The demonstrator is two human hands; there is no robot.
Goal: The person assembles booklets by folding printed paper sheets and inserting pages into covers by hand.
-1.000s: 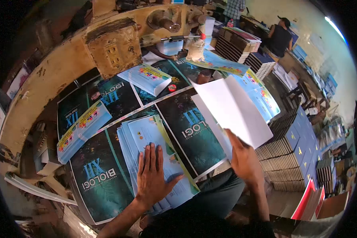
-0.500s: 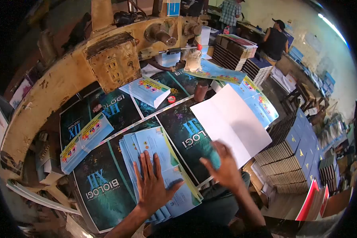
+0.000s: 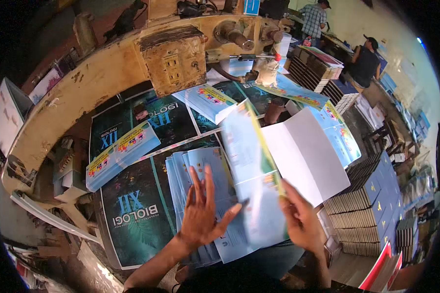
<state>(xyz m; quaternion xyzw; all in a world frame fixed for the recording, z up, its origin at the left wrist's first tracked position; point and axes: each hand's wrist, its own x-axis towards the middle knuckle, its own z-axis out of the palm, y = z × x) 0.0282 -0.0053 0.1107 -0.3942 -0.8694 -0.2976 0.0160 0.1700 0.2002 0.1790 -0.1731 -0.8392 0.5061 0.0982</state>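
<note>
My left hand (image 3: 199, 215) rests with spread fingers on a fanned stack of light-blue printed sheets (image 3: 179, 178) in front of me. My right hand (image 3: 300, 219) grips the right edge of a blue printed sheet (image 3: 252, 171) with a yellow-green border. That sheet is lifted at a tilt and partly smeared by motion. Just right of it, a blank white folded sheet (image 3: 303, 151) lies spread out. Beneath everything are dark poster sheets (image 3: 137, 215) printed "BIOLOGI XII".
A rusty machine frame (image 3: 173, 61) arches behind the work surface. Blue printed piles (image 3: 124, 154) lie at the left and another pile (image 3: 208, 101) near the machine. Tall bound-book stacks (image 3: 362, 205) stand at the right. Two people (image 3: 314, 22) are in the background.
My right hand has taken hold of a blue sheet and raised it from the stack. My left hand stays on the stack, fingers slightly lifted. The whole view has shifted.
</note>
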